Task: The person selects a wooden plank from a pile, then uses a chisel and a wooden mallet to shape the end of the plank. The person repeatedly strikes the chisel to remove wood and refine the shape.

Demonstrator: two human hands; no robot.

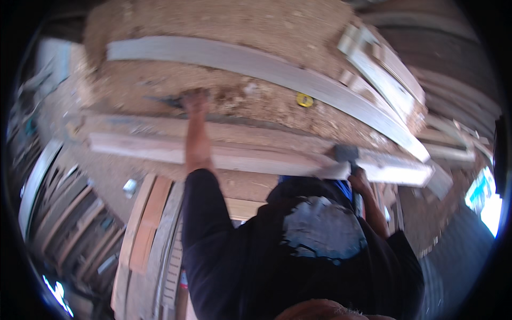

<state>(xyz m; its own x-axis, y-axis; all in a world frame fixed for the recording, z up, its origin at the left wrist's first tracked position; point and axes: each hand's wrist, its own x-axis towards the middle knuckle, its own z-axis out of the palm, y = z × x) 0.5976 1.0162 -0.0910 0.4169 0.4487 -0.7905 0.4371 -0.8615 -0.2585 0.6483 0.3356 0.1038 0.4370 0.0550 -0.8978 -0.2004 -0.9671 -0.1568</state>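
My left hand (196,100) reaches out over the sawdust-covered workbench (224,16). Its fingers are smeared by motion, next to a dark, pointed tool (166,100); whether they grip it is unclear. At the bench's near edge, my right hand (361,180) is closed round the handle of a tool with a dark, square head (346,153), which looks like a hammer or hatchet. That head lies over a long, pale wooden beam (240,156) running along the near edge in front of my body. My left forearm crosses above the same beam.
A long, pale board (229,56) lies across the bench beyond my hands. Between it and the beam sits a yellow, round tape measure (304,100). Short wood pieces (378,69) are piled at the far right. Planks (152,224) stand at lower left, near stacked timber (69,218).
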